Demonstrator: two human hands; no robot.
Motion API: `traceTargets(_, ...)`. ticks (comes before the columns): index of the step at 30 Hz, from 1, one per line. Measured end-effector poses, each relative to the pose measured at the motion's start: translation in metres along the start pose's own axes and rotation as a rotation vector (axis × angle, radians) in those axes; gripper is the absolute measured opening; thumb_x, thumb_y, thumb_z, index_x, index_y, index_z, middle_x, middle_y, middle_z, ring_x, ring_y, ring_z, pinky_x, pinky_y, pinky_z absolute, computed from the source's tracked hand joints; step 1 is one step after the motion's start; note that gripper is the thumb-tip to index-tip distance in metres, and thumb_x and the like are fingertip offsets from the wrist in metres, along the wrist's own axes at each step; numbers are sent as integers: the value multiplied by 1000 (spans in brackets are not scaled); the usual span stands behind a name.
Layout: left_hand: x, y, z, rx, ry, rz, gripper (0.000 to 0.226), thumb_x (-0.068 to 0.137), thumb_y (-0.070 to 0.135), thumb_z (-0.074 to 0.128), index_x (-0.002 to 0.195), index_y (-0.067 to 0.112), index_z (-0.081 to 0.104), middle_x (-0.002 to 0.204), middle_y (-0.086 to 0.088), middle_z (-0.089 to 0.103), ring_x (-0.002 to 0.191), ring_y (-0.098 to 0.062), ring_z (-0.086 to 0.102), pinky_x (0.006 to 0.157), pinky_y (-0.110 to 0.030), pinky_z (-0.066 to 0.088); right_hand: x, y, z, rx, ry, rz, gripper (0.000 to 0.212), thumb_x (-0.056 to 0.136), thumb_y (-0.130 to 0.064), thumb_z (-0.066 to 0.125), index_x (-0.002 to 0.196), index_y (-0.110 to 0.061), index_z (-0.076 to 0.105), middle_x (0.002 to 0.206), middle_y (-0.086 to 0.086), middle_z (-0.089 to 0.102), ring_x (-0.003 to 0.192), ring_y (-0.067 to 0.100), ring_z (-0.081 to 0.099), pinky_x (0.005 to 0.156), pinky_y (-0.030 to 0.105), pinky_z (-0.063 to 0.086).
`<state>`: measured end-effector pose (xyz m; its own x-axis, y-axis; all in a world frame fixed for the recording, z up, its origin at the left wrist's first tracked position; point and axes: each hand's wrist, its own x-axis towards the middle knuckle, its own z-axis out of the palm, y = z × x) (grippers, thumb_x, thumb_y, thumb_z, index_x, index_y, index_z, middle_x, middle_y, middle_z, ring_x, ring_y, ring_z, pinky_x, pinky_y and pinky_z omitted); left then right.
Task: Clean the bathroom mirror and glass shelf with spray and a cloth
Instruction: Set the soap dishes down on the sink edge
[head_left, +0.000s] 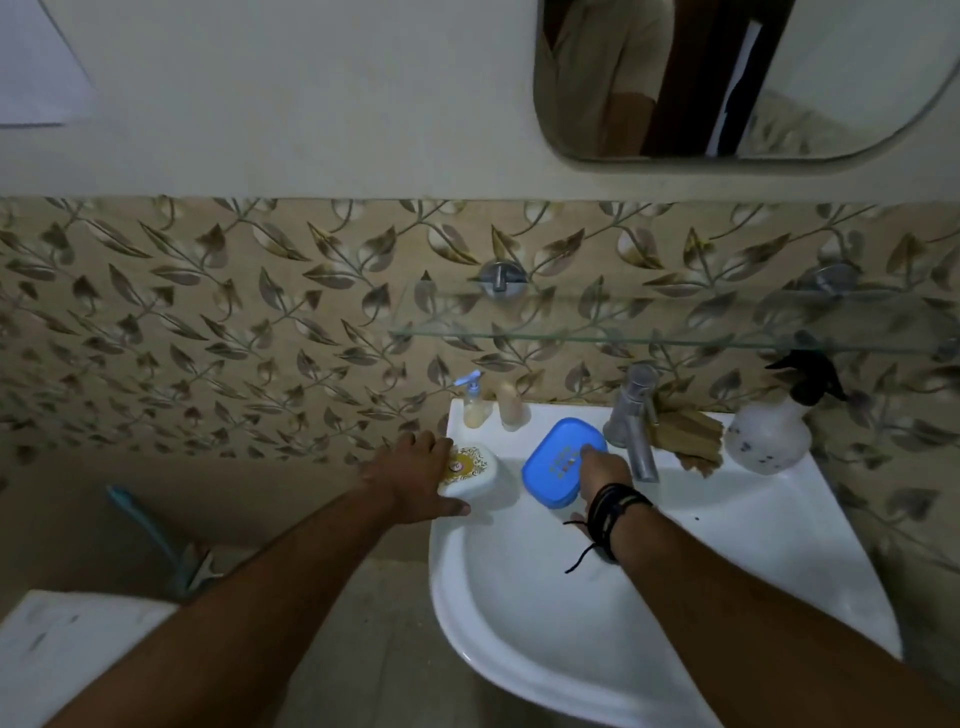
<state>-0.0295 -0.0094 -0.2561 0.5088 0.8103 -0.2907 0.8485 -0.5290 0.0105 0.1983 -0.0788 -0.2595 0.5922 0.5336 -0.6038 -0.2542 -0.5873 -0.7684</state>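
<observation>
Spray bottle (769, 431) stands beside outstretched hands gripping soap boxes.

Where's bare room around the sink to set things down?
Glass shelf looks bare along the stretch in view. Sink rim in front of the spray bottle is free, as is the bowl. The back ledge is crowded: bottles, white soap box, blue soap box, tap, both hands.

Both forearms bare, no sleeves in view. Right wrist carries several dark cord bands (615, 512), one loose black end dangling.
</observation>
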Motion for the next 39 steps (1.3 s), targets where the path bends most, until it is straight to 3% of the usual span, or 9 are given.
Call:
traceTargets(3, 19, -7, 8, 26, -2, 33, 102, 72, 78, 58, 150, 22, 25, 148, -8, 36, 133, -32, 35, 104, -49, 38, 11, -16, 10, -5, -12, 90, 43, 103, -34, 40, 137, -8, 48, 104, 13, 56, 65, 22, 42, 59, 37, 43)
traceTargets(6, 34, -9, 13, 60, 12, 72, 102, 73, 79, 55, 152, 22, 22, 151, -10, 33, 133, -34, 35, 103, -50, 38, 24, -20, 21, 36, 14, 162, 44, 102, -37, 41, 138, -13, 47, 100, 12, 56, 62, 21, 42, 49, 34, 40)
traceTargets(8, 43, -10, 18, 67, 22, 85, 102, 74, 79, 53, 152, 22, 21, 151, -11, 32, 132, -35, 35, 103, -51, 38, 32, -22, 25, 42, 28, 158, 43, 103, -36, 40, 138, -12, 47, 91, 9, 54, 62, 20, 44, 51, 35, 44)
traceTargets(12, 52, -8, 26, 64, 37, 105, 101, 75, 79, 52, 151, 21, 21, 147, -10, 35, 128, -35, 38, 101, -51, 38, 46, -25, 30, 72, 18, 190, 41, 102, -30, 45, 139, -12, 46, 111, 12, 52, 69, 21, 50, 58, 39, 49)
traceTargets(17, 56, -3, 32, 38, 36, 96, 104, 75, 81, 49, 154, 22, 15, 148, -9, 33, 131, -33, 36, 102, -49, 37, 51, -20, 34, 128, 13, 179, 41, 97, -19, 52, 138, -16, 48, 135, 11, 55, 102, 24, 55, 49, 35, 47)
traceTargets(30, 26, 26, 17, 89, 184, 108, 91, 81, 79, 32, 150, 21, 23, 158, -6, 25, 141, -33, 28, 106, -53, 36, 31, -8, 7, 119, -57, 96, 39, 92, -21, 57, 130, -18, 53, 134, 12, 54, 105, 25, 58, 55, 31, 51)
traceTargets(34, 6, 69, -5, 129, 324, 237, 62, 91, 66, 26, 132, 23, 45, 137, -1, 48, 118, -29, 49, 91, -45, 45, 0, -6, -27, 39, -189, 51, 7, 96, -19, 48, 95, -17, 55, 107, 11, 54, 72, 18, 52, 73, 36, 52)
traceTargets(37, -3, 121, -19, 30, 325, 286, 47, 94, 57, 29, 121, 24, 50, 123, -1, 52, 109, -28, 53, 83, -44, 49, -28, -1, -61, 39, -257, 43, 16, 95, -16, 46, 82, -13, 54, 78, 6, 49, 59, 15, 41, 63, 29, 37)
traceTargets(39, -2, 153, -26, -76, 316, 303, 40, 94, 52, 34, 116, 25, 53, 120, -1, 54, 107, -27, 55, 80, -45, 52, -32, 2, -83, 49, -204, -39, 10, 89, -15, 51, 84, -14, 59, 76, 8, 50, 54, 16, 39, 55, 26, 33)
